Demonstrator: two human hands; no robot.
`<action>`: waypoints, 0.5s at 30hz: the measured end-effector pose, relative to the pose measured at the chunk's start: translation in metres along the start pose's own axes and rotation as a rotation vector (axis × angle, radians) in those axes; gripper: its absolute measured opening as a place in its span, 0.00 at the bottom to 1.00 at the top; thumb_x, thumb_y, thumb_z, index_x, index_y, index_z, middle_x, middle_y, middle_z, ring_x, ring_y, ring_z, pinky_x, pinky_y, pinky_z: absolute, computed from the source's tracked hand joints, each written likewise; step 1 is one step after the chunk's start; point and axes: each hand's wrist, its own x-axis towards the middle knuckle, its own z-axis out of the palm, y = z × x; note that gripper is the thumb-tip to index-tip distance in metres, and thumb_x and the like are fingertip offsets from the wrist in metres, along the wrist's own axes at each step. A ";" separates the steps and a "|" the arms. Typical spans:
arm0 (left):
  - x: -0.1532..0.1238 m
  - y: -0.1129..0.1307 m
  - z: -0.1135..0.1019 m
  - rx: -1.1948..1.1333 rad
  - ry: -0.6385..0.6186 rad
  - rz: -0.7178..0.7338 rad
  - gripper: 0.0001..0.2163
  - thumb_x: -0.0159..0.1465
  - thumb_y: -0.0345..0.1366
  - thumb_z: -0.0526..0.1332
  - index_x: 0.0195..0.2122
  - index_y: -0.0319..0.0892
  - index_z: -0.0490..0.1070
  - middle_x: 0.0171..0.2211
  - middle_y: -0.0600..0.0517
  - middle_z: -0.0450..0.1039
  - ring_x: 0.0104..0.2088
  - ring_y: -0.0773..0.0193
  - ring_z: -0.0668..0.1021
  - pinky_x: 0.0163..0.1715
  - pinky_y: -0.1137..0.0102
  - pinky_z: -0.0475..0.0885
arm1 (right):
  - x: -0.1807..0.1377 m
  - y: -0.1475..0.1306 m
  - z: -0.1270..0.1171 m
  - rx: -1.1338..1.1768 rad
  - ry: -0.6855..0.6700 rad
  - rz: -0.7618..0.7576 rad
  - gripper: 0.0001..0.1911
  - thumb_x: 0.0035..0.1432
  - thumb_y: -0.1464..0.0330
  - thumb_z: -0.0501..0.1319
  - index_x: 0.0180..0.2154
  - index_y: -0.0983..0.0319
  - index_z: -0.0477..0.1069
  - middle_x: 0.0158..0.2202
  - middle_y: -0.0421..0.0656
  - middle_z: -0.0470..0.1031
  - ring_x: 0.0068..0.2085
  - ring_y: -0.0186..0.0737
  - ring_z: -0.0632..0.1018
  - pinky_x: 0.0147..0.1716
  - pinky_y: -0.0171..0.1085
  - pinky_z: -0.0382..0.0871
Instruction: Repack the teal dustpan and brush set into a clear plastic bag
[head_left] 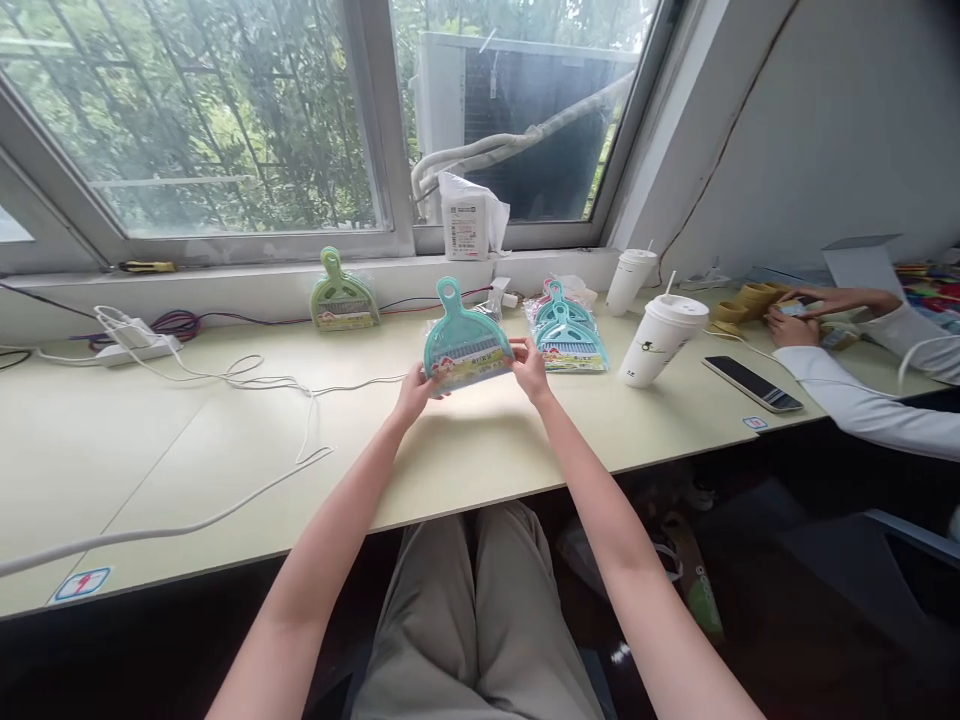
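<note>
Pale desk point(225, 450) under a window: I hold the teal dustpan point(463, 345) upright above it, left hand point(416, 392) and right hand point(529, 368) each pinching a lower corner, so its label faces me. More dustpans point(566, 335) lie just right.

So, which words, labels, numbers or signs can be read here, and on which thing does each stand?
No text can be quoted.
Teal dustpan set in both hands: card label, blurred.
Green dustpan set: label blurred.
Tissue pack: print too small.
Paper cup: small dark logo, no words legible.
Sticker on desk edge: red arrow sign, no words.
</note>
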 end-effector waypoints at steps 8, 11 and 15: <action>-0.016 -0.005 0.118 0.076 -0.492 0.076 0.31 0.56 0.42 0.65 0.60 0.41 0.61 0.55 0.42 0.70 0.52 0.49 0.74 0.49 0.58 0.71 | -0.031 0.029 -0.155 -0.162 -0.106 0.239 0.19 0.43 0.70 0.66 0.41 0.62 0.74 0.40 0.48 0.81 0.42 0.47 0.80 0.46 0.48 0.73; 0.007 -0.005 0.158 0.118 -0.540 0.107 0.30 0.55 0.42 0.65 0.59 0.41 0.62 0.54 0.42 0.70 0.53 0.47 0.72 0.51 0.55 0.69 | -0.029 0.050 -0.184 -0.254 0.068 0.215 0.18 0.46 0.71 0.63 0.42 0.62 0.74 0.42 0.49 0.80 0.45 0.48 0.80 0.50 0.50 0.71; 0.048 -0.011 0.186 0.299 -0.437 0.218 0.27 0.53 0.41 0.64 0.55 0.42 0.68 0.53 0.44 0.70 0.57 0.44 0.67 0.58 0.52 0.61 | -0.011 0.071 -0.186 -0.499 0.348 0.121 0.19 0.50 0.73 0.57 0.46 0.64 0.73 0.47 0.53 0.78 0.49 0.50 0.77 0.52 0.51 0.68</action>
